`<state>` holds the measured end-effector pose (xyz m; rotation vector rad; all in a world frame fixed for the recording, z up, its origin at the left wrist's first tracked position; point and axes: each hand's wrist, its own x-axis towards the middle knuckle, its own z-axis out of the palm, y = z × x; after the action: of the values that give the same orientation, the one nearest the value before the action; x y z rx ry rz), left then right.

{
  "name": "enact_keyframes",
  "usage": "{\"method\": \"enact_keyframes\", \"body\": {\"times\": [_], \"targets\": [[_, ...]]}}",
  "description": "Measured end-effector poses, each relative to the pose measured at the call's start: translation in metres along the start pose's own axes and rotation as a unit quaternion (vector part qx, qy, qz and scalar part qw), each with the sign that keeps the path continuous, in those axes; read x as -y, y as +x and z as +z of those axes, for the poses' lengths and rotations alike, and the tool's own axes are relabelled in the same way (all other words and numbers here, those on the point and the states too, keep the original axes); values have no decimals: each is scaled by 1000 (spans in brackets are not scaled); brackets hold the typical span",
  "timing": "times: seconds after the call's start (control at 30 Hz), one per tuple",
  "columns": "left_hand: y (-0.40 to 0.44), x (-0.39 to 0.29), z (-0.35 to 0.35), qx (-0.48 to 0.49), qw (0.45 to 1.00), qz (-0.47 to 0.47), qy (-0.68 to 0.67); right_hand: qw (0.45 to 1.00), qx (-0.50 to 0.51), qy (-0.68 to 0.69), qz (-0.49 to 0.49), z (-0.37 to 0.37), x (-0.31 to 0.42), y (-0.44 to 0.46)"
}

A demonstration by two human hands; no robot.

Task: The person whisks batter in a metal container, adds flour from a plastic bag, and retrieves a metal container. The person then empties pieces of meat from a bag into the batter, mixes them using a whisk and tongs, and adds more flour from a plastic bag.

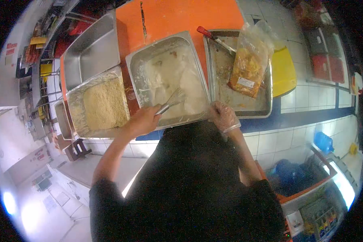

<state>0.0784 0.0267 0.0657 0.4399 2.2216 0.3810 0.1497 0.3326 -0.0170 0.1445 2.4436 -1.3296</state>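
My left hand (pixel 145 119) is closed around the handle of a whisk (pixel 174 99). The whisk's wires dip into a pale, whitish mixture inside a deep steel pan (pixel 132 78). In a clear plastic glove, my right hand (pixel 223 116) grips the near right corner of that pan, fingers curled over its rim. Left of it, a second steel pan (pixel 77 130) holds beige, crumbly powder (pixel 105 105). To the right lies a shallow metal tray (pixel 264 109) with a clear bag of orange-yellow food (pixel 249 66) and a red-handled utensil (pixel 203 31) on it.
An orange table (pixel 181 16) carries the pans. A deep steel container (pixel 92 52) stands at the back left, and a small steel pan (pixel 63 121) is at the far left. Something yellow (pixel 283 72) sits beyond the tray. Blue water jugs (pixel 288 173) are at lower right.
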Motion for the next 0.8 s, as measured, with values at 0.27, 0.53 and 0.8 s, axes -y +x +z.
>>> {"method": "enact_keyframes", "body": {"times": [0.27, 0.53, 0.8], "targets": [[53, -32, -22, -191, 963, -49, 183, 998, 35, -46, -1, -10, 6, 1], [30, -7, -33, -153, 939, -133, 279, 999, 31, 32, 27, -3, -2, 1], [-15, 7, -30, -9, 986, -129, 103, 999, 37, 23, 26, -4, -3, 3]]}}
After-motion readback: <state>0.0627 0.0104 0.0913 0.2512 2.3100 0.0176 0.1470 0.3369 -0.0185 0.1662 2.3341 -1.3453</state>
